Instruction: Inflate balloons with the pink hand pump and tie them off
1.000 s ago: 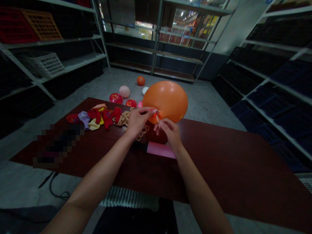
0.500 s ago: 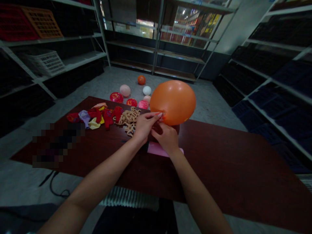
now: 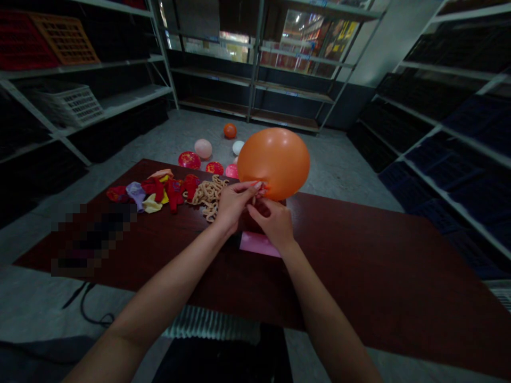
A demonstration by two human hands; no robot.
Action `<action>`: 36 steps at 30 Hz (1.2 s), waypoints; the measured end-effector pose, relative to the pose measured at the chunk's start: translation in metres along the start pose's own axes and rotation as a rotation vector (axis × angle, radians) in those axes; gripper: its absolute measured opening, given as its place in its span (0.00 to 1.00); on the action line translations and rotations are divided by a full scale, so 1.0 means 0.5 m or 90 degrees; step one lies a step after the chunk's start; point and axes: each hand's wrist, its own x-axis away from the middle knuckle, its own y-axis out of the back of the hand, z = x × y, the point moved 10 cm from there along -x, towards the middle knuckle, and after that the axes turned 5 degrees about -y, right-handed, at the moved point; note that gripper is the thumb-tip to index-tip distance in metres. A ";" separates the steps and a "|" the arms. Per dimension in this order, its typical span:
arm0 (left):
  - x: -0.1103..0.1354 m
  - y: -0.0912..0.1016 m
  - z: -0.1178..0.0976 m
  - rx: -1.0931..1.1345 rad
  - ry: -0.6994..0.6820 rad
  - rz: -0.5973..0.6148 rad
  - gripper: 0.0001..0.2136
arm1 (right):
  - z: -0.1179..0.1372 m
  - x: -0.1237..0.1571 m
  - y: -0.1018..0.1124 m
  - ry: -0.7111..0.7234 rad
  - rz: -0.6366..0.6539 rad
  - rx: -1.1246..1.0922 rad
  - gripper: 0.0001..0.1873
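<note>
We stand at a dark red table (image 3: 379, 255) on a grey floor (image 3: 343, 165), metal shelves (image 3: 131, 98) on three sides, lit windows (image 3: 309, 37) behind the far ones.

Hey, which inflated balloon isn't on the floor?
The big orange balloon, gripped at its neck by left hand and right hand; the smaller balloons lie on the floor.

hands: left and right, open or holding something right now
Left hand: closed, pinching the neck of the orange balloon.
Right hand: closed on the same neck.
</note>
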 end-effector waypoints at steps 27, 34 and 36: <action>0.003 -0.060 -0.036 0.120 -0.038 0.186 0.18 | -0.069 -0.015 -0.001 -0.262 -0.008 -0.649 0.19; 0.007 -0.051 -0.053 -0.135 -0.201 0.210 0.12 | -0.064 -0.017 -0.007 -0.216 0.036 -0.617 0.20; 0.014 -0.053 -0.066 -0.258 -0.279 0.226 0.05 | -0.062 -0.017 -0.007 -0.206 0.047 -0.602 0.20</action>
